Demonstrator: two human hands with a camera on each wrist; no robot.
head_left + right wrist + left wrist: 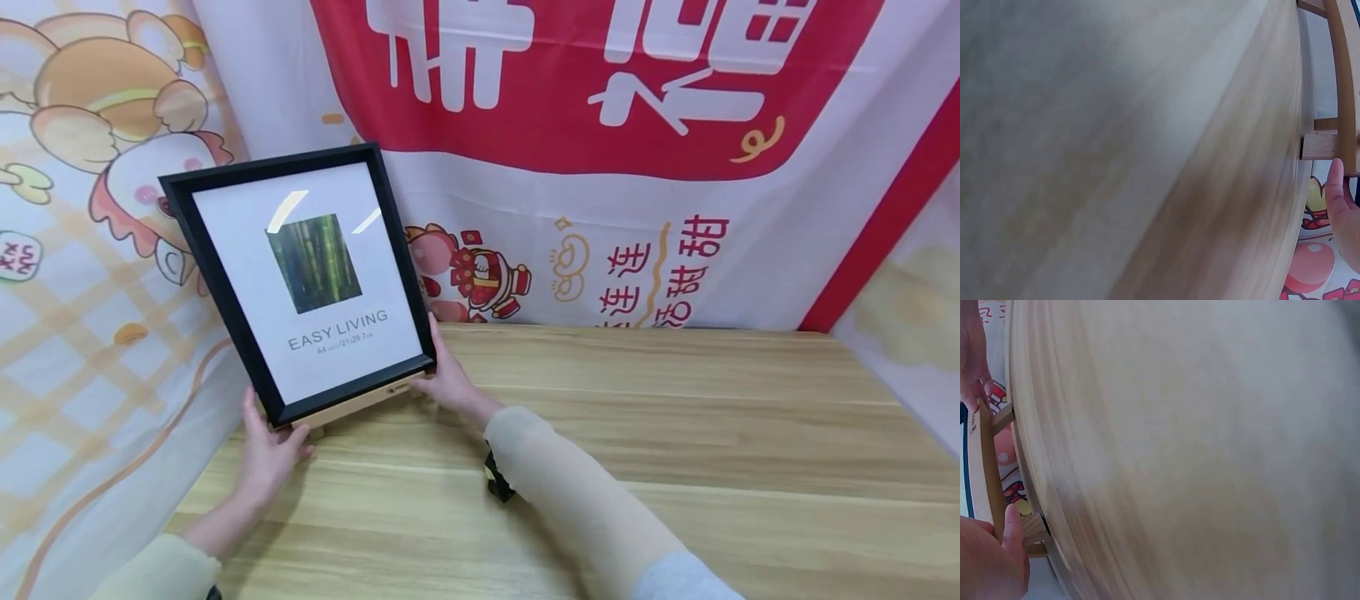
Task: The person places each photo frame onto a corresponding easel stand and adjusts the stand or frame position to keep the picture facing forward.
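wood-grain desk before printed cloth; left hand and right hand grip the picture frame and wooden stand around their lower corners.

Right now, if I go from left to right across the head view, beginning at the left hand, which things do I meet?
Left hand → wooden ledge under the picture frame → right hand → small red characters → slanting red stripe.
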